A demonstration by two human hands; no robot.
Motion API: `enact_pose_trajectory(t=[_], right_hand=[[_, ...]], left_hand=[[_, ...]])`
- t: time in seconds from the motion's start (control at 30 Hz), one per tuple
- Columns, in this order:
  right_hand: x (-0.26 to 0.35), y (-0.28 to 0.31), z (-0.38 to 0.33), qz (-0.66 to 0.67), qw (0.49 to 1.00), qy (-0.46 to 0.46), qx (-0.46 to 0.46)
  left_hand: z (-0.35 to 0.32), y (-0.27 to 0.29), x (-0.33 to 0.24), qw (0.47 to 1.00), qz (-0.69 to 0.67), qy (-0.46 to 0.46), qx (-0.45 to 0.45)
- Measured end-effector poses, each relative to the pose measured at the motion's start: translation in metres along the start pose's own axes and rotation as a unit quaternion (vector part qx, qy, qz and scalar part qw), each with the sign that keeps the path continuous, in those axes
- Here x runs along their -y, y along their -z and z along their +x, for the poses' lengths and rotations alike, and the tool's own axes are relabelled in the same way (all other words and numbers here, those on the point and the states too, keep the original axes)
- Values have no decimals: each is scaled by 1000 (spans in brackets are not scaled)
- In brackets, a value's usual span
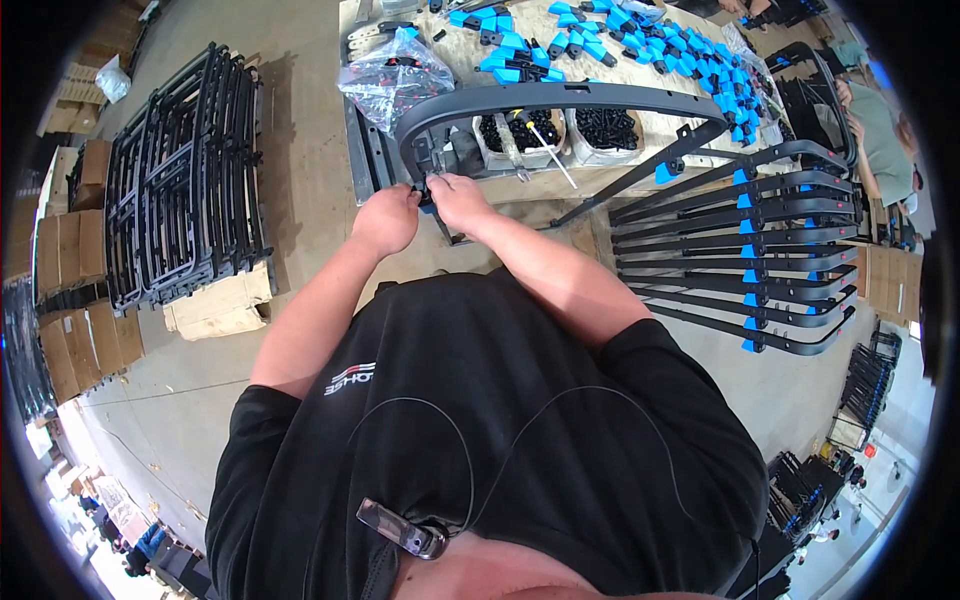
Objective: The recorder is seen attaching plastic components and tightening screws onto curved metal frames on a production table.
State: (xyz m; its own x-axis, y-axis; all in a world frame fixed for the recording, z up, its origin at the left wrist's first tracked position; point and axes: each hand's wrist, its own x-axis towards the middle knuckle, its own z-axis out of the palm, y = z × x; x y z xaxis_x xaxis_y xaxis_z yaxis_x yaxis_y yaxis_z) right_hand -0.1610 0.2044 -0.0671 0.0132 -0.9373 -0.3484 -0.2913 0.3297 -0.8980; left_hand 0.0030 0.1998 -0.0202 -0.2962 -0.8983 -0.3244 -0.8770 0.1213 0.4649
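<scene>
Both hands work at the near left end of a long curved black metal frame bar [560,97], which arches across the near edge of the wooden worktop [600,165]. The left hand [385,218] is closed into a loose fist, its fingers curled against the bar's downturned end beside a small black fitting [432,185]. The right hand [458,198] meets it from the right, fingers pinched on the same fitting; the exact grip is hidden between the knuckles. The two hands touch each other at that point.

Just beyond the bar, open white boxes of black screws [560,130] sit on the worktop, with a screwdriver [545,145] lying across them. Farther away, loose blue plastic clips [640,45] are spread over the worktop, and a clear plastic bag of small parts [395,75] lies at the far left.

To the right, a row of finished curved black bars with blue clips [745,255] leans in a stack. To the left, a stack of black metal grid frames [185,180] stands on the floor above flattened brown cardboard [215,305]. Another person [880,140] sits at the far right edge.
</scene>
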Motion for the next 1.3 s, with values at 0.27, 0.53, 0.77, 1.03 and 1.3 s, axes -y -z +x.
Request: enact_pose_trajectory(t=[0.27, 0.53, 0.77, 1.03, 1.3], right_hand=[[3, -3, -4, -61, 997, 52, -22], [-8, -15, 1, -50, 994, 60, -78], [29, 22, 4, -201, 969, 61, -127], [28, 124, 52, -493, 853, -70, -156], [-22, 136, 49, -424, 883, 77, -186]], left_hand=[[-1, 2, -1, 1000, 0, 6, 6], [-1, 2, -5, 1000, 0, -18, -15], [-4, 7, -6, 1000, 15, 11, 19], [-5, 6, -4, 1000, 4, -3, 20], [-5, 3, -4, 999, -39, 0, -7]])
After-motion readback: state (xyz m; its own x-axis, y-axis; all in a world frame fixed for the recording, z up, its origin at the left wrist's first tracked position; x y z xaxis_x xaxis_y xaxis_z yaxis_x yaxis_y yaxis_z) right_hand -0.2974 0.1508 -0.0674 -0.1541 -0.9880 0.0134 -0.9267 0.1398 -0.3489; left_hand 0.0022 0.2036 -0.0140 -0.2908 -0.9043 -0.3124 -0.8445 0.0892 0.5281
